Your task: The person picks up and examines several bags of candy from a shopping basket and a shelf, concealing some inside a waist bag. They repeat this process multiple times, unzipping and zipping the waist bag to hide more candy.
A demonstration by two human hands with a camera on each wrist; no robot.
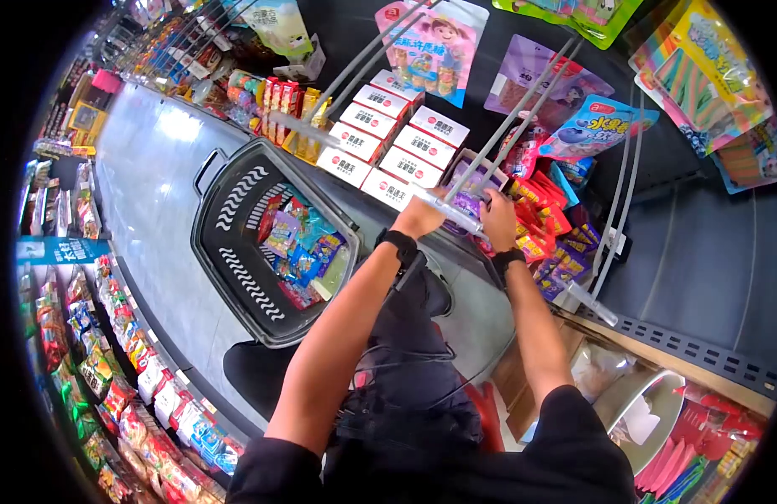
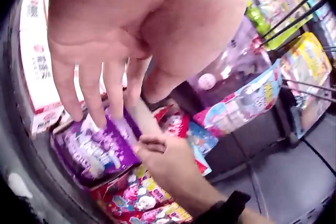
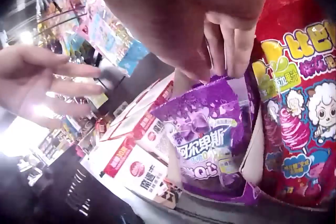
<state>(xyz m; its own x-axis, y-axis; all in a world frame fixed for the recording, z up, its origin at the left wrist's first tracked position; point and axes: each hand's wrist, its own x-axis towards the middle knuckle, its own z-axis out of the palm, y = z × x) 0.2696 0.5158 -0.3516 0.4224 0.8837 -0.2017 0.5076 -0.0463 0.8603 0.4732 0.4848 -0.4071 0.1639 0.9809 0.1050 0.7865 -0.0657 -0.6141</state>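
Observation:
A purple candy bag [image 3: 212,140] stands upright in an open carton, with white boxes on one side and a red candy bag [image 3: 302,103] on the other. My right hand [image 3: 210,29] pinches the top edge of the purple bag, fingers reaching behind it; part of the grip is hidden. Above the carton, my left hand [image 2: 142,29] is held with its fingers extended towards the bag and nothing in its grasp. In the head view, the left hand [image 1: 420,218] lies beside the white boxes [image 1: 346,165], and a clear price-tag holder overlaps the carton.
Left of my legs stands a black shopping basket [image 1: 205,244] holding several colourful snack packets [image 1: 300,260]. Metal display hooks [image 1: 531,92] jut out over the shelf near both hands. Loose red packets [image 1: 539,202] fill the shelf to the right. A bin [image 1: 657,412] stands lower right.

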